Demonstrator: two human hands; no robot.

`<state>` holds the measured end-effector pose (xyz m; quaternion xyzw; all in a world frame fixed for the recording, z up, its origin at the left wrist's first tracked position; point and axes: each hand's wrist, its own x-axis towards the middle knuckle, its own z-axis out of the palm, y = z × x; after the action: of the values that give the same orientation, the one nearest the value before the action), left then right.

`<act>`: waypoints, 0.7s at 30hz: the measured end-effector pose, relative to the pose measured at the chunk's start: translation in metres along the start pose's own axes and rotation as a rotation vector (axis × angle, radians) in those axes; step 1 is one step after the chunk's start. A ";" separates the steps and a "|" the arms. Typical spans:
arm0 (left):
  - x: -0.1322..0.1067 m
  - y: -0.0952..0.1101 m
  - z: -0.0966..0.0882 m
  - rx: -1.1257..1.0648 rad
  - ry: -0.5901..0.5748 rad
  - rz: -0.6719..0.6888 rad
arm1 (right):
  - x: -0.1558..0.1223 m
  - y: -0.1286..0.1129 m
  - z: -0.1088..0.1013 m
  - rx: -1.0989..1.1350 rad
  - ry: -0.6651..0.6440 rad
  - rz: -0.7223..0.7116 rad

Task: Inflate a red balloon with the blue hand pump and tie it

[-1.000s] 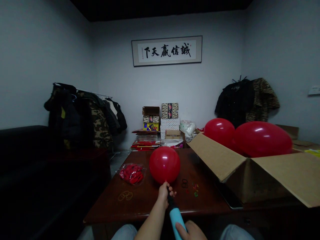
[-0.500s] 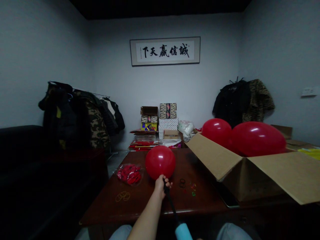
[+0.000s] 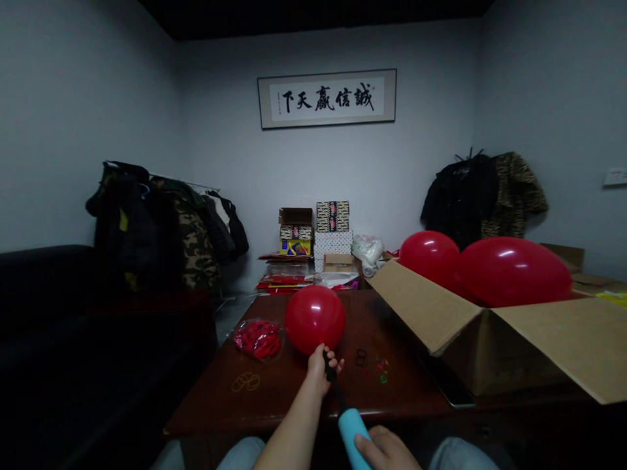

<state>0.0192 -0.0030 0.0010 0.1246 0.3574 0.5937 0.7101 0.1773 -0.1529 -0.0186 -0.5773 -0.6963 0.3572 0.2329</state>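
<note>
A red balloon (image 3: 315, 320), round and inflated, sits at the black end of a hand pump (image 3: 353, 434) over the table. My left hand (image 3: 323, 369) is closed around the balloon's neck and that black end. Lower down, my right hand (image 3: 386, 450) wraps the pump's light blue barrel at the bottom edge of the view. A short length of black rod shows between the barrel and my left hand. The nozzle inside the balloon's neck is hidden by my fingers.
A clear bag of uninflated red balloons (image 3: 259, 339) and yellowish rubber bands (image 3: 245, 382) lie left on the table (image 3: 215, 414). Black bands (image 3: 361, 357) and small coloured bands (image 3: 383, 369) are on the right. An open carton (image 3: 509, 359) holds large red balloons (image 3: 514, 271), near a phone (image 3: 453, 388).
My right hand has come up into view with the blue barrel, which is closer to my left hand. Less black rod shows. The left hand keeps its hold, and the view has shifted slightly.
</note>
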 end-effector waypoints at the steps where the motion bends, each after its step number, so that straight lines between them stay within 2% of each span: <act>1: -0.001 -0.002 -0.001 -0.001 0.002 -0.001 | 0.004 -0.007 -0.004 -0.010 0.009 -0.002; 5: -0.005 -0.013 -0.005 0.013 0.008 -0.025 | 0.023 -0.029 -0.009 -0.053 0.039 0.027; 10: -0.005 -0.019 -0.009 0.058 0.015 -0.040 | 0.045 -0.034 0.002 -0.117 0.074 0.080; 21: 0.002 -0.029 -0.019 0.119 0.022 -0.046 | 0.039 -0.024 0.012 -0.121 0.025 0.059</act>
<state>0.0285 -0.0135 -0.0302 0.1519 0.4025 0.5562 0.7111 0.1440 -0.1193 -0.0112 -0.6150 -0.6963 0.3141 0.1955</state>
